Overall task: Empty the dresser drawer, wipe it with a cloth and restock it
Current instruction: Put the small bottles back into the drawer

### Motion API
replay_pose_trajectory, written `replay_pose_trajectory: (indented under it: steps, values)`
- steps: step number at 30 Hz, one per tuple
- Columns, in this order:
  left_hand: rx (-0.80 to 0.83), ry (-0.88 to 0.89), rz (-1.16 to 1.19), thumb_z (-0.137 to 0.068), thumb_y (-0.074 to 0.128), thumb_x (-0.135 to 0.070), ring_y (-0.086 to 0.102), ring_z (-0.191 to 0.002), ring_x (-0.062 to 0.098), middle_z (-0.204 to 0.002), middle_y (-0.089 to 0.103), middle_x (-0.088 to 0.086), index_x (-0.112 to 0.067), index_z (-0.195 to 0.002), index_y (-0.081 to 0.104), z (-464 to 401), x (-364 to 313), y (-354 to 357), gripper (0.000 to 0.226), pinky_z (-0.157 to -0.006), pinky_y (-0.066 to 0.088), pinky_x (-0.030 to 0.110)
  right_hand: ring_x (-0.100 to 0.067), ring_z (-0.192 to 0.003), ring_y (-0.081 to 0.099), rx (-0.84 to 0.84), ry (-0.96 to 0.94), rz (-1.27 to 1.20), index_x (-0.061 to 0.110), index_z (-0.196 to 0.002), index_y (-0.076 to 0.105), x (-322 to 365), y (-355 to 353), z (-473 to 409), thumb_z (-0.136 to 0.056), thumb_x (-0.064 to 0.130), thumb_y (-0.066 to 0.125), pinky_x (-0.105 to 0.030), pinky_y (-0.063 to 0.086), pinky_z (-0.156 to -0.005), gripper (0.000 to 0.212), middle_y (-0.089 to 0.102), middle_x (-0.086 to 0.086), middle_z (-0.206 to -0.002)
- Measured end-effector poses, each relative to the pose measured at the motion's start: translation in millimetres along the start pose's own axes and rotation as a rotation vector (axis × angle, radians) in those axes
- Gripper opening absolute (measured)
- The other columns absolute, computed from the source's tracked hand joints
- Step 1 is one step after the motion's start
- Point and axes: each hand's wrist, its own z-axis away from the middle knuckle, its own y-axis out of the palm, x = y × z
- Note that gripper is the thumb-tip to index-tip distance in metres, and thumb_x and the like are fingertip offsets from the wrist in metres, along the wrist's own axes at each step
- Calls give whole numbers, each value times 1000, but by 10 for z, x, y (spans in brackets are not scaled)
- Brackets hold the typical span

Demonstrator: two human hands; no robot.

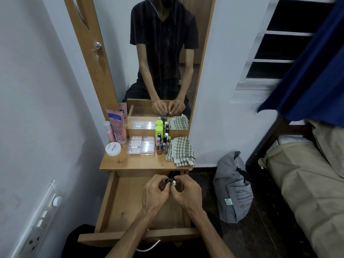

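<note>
Wooden drawer (pixel 119 207) pulled out, looks bare. My left hand (pixel 155 192) and right hand (pixel 186 194) together pinch a small dark item (pixel 174 182) above it; I judge emptying nearly done, wiping next. Checked cloth (pixel 181 151) lies on table (pixel 134 162); white jar (pixel 113 149) reads "NAIL POLISH".

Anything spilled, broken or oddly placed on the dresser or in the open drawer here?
Nothing stands out. The checked cloth lies crumpled on the dresser top beside upright bottles; both hands, left hand and right hand, hold a small dark item over the drawer.
</note>
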Motion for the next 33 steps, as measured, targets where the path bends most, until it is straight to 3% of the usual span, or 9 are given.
replay_pose_trajectory:
  steps: [3, 8, 21, 27, 33]
  values:
    - [30, -21, -14, -73, 87, -12, 66, -79, 6, -90, 71, -9, -16, -93, 74, 27, 80, 104, 24, -72, 52, 16, -3, -75, 66, 25, 40, 34, 25, -98, 76, -75, 19, 16, -77, 37, 73, -16, 51, -64, 24, 71, 14, -94]
    - [81, -53, -30, -71, 87, -9, 64, -72, 5, -87, 72, -8, -16, -94, 77, 0, 152, 269, 25, -68, 57, 25, -6, -78, 66, 68, 76, 109, 26, -99, 77, -189, 54, -34, -77, 36, 74, -12, 42, -65, 24, 70, 13, -97]
    - [105, -51, -34, -75, 80, -4, 65, -76, 9, -93, 68, -6, -14, -95, 76, -153, 260, 466, 23, -71, 58, 29, -10, -81, 64, 102, 60, 181, 27, -104, 77, -313, 196, -201, -80, 36, 72, -16, 39, -63, 26, 64, 9, -98]
    - [61, -79, -30, -73, 81, 1, 66, -78, 11, -95, 69, 1, -10, -95, 77, -219, 254, 559, 25, -73, 52, 19, -13, -85, 67, 107, 46, 214, 24, -103, 76, -345, 242, -286, -81, 33, 71, -22, 46, -65, 25, 68, 7, -99]
    - [44, -105, -11, -74, 80, 1, 67, -76, 13, -97, 71, 3, -9, -97, 77, -216, 301, 622, 25, -74, 58, 27, -14, -79, 68, 103, 61, 256, 24, -99, 76, -356, 293, -276, -77, 29, 78, -20, 39, -61, 22, 68, 6, -95]
